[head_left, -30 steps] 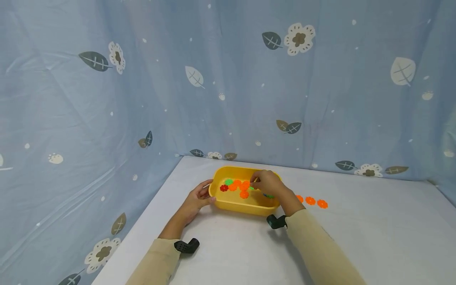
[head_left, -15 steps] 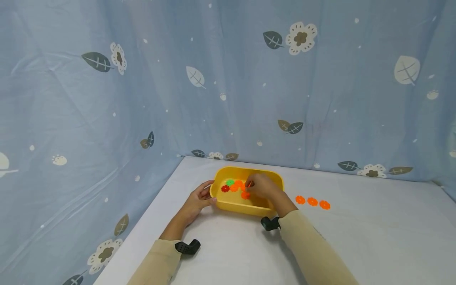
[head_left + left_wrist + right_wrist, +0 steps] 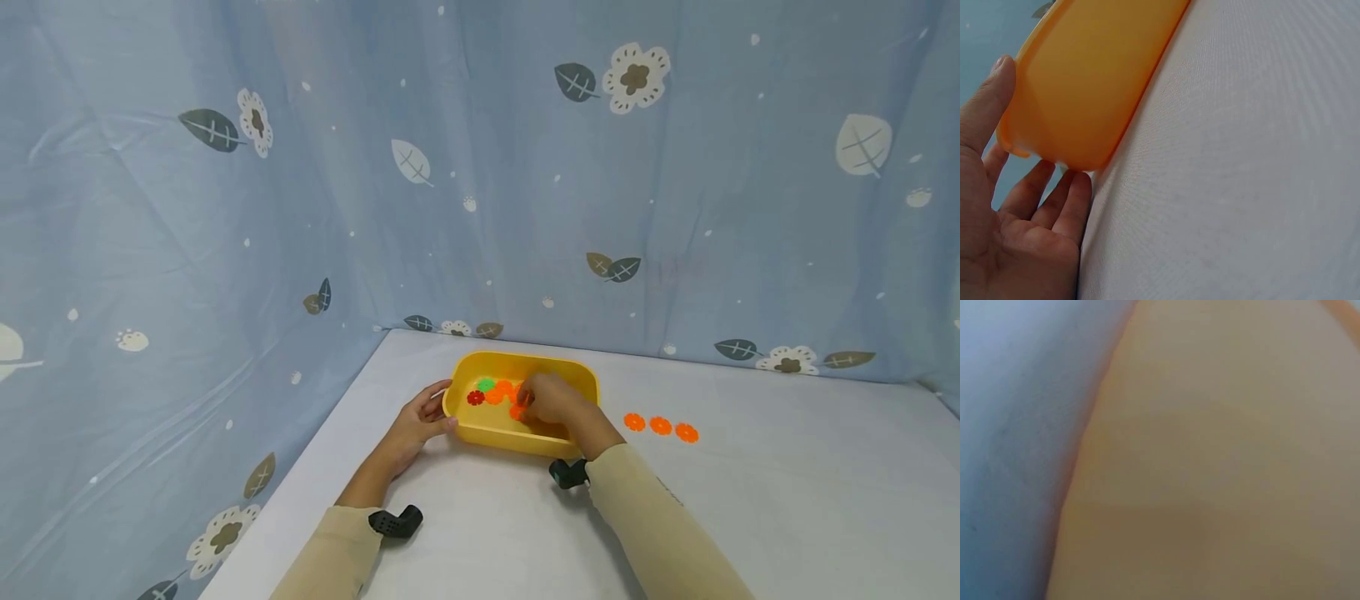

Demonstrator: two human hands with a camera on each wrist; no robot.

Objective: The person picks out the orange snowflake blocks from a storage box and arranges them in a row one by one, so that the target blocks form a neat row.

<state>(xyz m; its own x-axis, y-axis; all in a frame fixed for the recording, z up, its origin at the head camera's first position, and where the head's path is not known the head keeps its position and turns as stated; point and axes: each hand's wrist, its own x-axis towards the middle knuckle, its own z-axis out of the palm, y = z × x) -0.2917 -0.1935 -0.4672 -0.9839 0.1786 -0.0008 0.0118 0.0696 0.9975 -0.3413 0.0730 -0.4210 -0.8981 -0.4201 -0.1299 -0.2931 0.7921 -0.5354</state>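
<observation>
A yellow plastic basin holds several small flower-shaped plastic discs. My left hand grips its left end; in the left wrist view, the thumb lies along the rim and the fingers are curled against the end wall. Inside the basin, my right hand reaches down with its fingertips pinching an orange disc, partly hidden by the fingers. Left of it lie other orange discs, a green disc and a red disc. The right wrist view shows only the basin's wall, blurred.
Three orange discs lie in a row on the white tablecloth, right of the basin. A blue patterned curtain hangs behind and to the left of the table.
My right hand has moved left and lower inside the basin, and its fingertips have taken an orange disc. The left hand keeps its grip on the basin's end.
</observation>
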